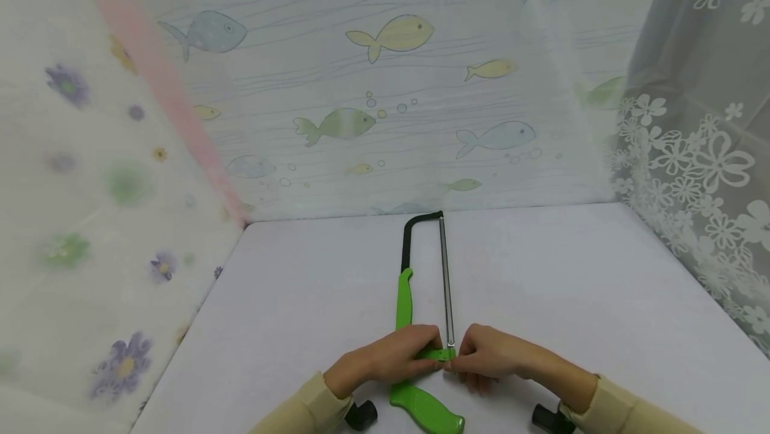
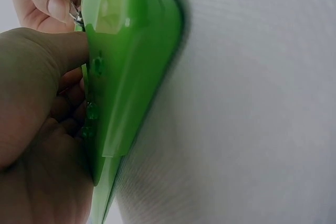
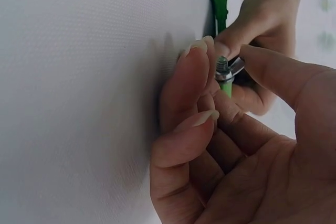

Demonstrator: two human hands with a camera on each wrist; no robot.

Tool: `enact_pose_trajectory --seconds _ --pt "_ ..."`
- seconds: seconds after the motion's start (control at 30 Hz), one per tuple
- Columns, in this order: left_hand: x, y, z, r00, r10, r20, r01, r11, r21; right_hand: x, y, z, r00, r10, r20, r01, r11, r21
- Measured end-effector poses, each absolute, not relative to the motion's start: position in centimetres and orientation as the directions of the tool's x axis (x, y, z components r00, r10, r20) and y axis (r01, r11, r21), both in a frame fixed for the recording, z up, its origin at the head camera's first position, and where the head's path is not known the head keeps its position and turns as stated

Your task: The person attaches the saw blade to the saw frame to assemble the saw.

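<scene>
A hacksaw [image 1: 404, 300] with a green handle and a black front bow lies on the white table, its handle toward me. The metal blade [image 1: 446, 273] runs along its right side. My left hand [image 1: 400, 356] grips the green frame near the blade's close end, with the thumb across the green arm. At that same end is my right hand [image 1: 499, 354], its thumb and fingers pinching a small metal wing nut [image 3: 237, 67] on a threaded bolt [image 3: 222, 63]. In the left wrist view, the green handle [image 2: 126, 72] hides part of the fingers.
The white table top [image 1: 541, 280] spreads around the saw. Behind it hangs a curtain [image 1: 409, 93] with fish prints. A flowered curtain [image 1: 78, 206] hangs on the left, a lace one [image 1: 692, 146] on the right. Black wrist devices [image 1: 361, 415] show at both cuffs.
</scene>
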State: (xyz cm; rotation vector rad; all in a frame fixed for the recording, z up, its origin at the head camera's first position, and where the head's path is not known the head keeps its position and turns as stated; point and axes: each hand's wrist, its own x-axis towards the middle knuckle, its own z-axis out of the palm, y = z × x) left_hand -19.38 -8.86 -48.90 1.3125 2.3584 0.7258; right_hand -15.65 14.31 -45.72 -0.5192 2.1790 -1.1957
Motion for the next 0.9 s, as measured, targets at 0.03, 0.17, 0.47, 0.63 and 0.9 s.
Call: enact_pose_trajectory --seconds 0.03,0.17,0.47,0.63,0.9 --pt "-19.4 -8.9 -49.0 -0.513 0.857 -0.051 0.680 0.441 0.586 -15.7 14.4 -45.7 -0.749 -0.587 -0.306 -0.058 0.519 -0.853" --pt "-19.5 -8.8 -49.0 -0.510 0.859 -0.049 0.683 0.439 0.584 -15.8 14.9 -45.6 -0.750 -0.590 -0.299 -0.074 0.524 -0.849" --pt "-19.5 -8.8 -49.0 -0.510 0.859 -0.044 0.688 0.439 0.578 -16.0 15.5 -46.0 -0.746 -0.600 -0.287 -0.082 0.511 -0.855" --pt "-19.5 -8.8 -49.0 -0.510 0.859 -0.047 0.688 0.440 0.577 -15.9 15.3 -46.2 -0.729 -0.629 -0.272 -0.086 0.478 -0.874" --pt "-19.5 -8.9 -49.0 -0.502 0.864 -0.032 0.698 0.427 0.575 -15.7 14.6 -46.2 -0.721 -0.644 -0.258 -0.101 0.465 -0.880"
